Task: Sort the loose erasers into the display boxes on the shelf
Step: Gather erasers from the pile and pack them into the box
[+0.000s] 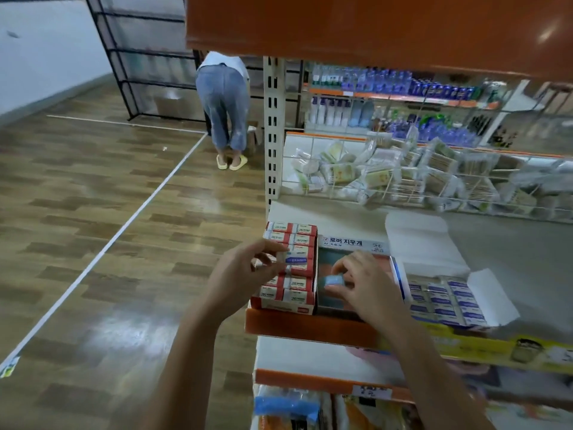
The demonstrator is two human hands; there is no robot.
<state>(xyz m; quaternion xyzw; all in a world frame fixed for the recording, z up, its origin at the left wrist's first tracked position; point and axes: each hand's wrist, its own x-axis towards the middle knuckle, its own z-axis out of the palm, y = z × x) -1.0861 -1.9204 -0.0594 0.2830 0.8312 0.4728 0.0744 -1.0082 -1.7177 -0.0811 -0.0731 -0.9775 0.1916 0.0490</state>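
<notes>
hands at shelf edge (310, 328): left grip (245, 274) pinches blue-label eraser (294, 260), right grip (369, 285) pinches blue eraser (333, 280).

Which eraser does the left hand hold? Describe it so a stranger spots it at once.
Start at the orange-edged shelf and find the red display box at its left end. Over that box's middle rows, the left hand pinches one eraser in its fingers. Its sleeve is blue with white lettering, unlike the red-and-white ones packed beneath.

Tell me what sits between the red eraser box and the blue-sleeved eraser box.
The head view shows the middle display box, with the right hand inside it holding a light blue eraser.
</notes>
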